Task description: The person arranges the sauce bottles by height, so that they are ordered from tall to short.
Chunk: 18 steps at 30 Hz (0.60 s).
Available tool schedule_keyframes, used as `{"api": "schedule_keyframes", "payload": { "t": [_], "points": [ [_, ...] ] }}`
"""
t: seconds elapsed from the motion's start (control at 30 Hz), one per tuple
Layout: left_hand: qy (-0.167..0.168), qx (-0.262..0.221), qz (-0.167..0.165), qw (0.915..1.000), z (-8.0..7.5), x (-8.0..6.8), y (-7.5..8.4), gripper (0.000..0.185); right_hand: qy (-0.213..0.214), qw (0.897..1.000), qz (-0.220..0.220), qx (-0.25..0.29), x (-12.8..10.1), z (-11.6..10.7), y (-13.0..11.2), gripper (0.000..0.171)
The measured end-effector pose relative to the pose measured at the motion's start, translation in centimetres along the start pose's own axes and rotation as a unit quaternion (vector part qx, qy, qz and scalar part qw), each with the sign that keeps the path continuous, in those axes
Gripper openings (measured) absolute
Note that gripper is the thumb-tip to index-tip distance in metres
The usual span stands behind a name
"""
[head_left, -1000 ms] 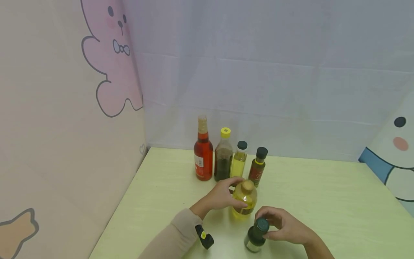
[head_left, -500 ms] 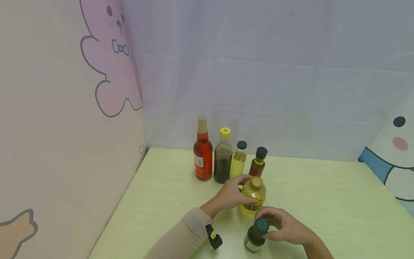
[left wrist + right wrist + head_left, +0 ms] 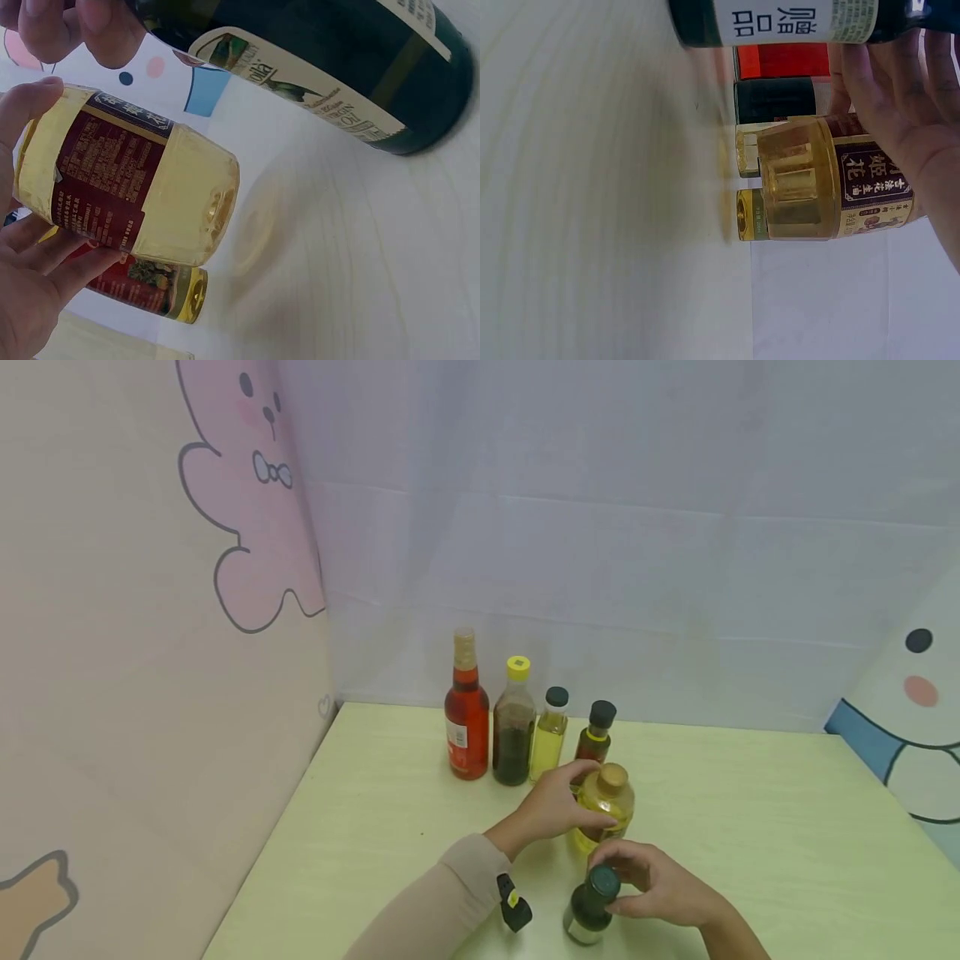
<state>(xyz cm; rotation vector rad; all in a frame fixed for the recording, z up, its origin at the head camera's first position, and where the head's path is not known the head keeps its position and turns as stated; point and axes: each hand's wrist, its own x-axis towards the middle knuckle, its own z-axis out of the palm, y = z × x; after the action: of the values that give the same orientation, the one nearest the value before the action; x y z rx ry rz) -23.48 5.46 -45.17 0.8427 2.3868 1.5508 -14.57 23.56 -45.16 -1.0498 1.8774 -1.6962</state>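
My left hand (image 3: pixel 557 803) grips a squat bottle of yellow peanut oil (image 3: pixel 619 797) with a tan cap, thumb on one side and fingers on the other. In the left wrist view, the dark red label of this peanut oil bottle (image 3: pixel 109 169) shows, and its base seems slightly off the table. Nearer the front, my right hand (image 3: pixel 666 885) holds a dark green olive oil bottle (image 3: pixel 587 912) around its neck, just below the green cap. The olive oil bottle leans a little; whether its base touches the table cannot be told.
Behind the hands stand a red bottle (image 3: pixel 467 727), a dark bottle with a yellow cap (image 3: pixel 513 743), a slim yellow oil bottle (image 3: pixel 548 747) and a black-capped bottle (image 3: pixel 592 743), partly hidden by the peanut oil. A pale table (image 3: pixel 750 827) meets cloth walls at the back and left.
My left hand has carried the peanut oil bottle to the right and slightly back, in front of the black-capped bottle. The right hand and olive oil bottle have stayed almost still.
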Motion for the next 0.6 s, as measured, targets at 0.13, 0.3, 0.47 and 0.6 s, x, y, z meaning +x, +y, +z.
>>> {"api": "schedule_keyframes", "payload": {
  "t": [0.13,0.3,0.47,0.6],
  "points": [
    [-0.008,0.008,0.015,0.9998,0.5,0.6,0.1,0.068,0.005,1.000,0.007,0.003,0.0,0.0,0.0,0.032],
    [-0.024,0.013,0.040,0.9988,1.0,1.4,0.4,0.067,0.000,1.000,-0.005,0.014,0.0,0.0,0.1,0.032],
    [-0.033,0.017,0.050,0.9981,1.2,2.1,1.0,0.068,-0.009,0.999,-0.028,0.016,0.1,0.0,0.3,0.035],
    [-0.031,0.025,0.054,0.9977,1.3,2.6,1.4,0.068,-0.012,0.999,-0.035,0.016,0.1,0.0,0.3,0.036]
  ]
}}
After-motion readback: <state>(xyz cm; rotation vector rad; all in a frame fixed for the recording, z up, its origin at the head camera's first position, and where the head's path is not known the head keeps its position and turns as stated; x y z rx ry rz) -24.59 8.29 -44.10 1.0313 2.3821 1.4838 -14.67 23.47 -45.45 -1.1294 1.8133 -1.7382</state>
